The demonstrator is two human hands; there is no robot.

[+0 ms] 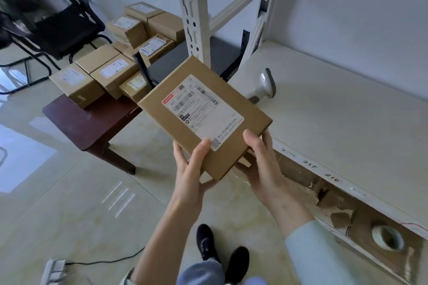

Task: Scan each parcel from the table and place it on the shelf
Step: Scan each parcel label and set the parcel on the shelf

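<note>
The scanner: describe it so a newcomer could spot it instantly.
Find the pale shelf on the right, behind the flat parcel held in both hands. The scanner sits alone on that board near its left end, beside the upright post: grey, handheld, the only thing there that isn't cardboard.

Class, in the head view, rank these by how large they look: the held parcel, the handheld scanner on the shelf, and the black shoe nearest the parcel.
1. Held parcel, largest, though it is nearest the camera.
2. Black shoe.
3. Handheld scanner, close to the shoe in apparent size, so that order is unsure.
</note>
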